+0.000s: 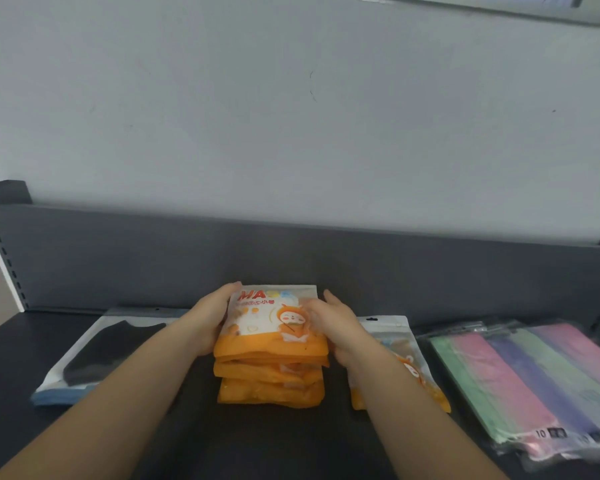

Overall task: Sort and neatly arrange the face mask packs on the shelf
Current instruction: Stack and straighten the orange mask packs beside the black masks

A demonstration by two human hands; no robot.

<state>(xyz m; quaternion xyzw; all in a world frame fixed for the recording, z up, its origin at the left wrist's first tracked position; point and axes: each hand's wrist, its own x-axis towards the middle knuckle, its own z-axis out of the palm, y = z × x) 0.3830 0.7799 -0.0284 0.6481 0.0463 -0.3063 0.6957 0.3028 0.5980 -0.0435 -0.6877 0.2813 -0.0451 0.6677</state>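
A stack of several orange face mask packs (pixel 271 375) with a cartoon print stands in the middle of the dark shelf (pixel 257 441). My left hand (pixel 210 318) presses against the stack's left side and my right hand (pixel 336 327) against its right side, gripping the upper packs. One more orange pack (pixel 392 341) lies flat to the right, partly under my right forearm. A pack of black masks (pixel 97 355) lies flat on the left. Packs of pastel green, pink and purple masks (pixel 534 379) lie overlapped at the far right.
A dark grey back panel (pixel 291 261) closes the rear of the shelf, with a pale wall above it. A slotted upright (pixel 4 254) stands at the left end. Bare shelf surface shows in front of the stack, between my forearms.
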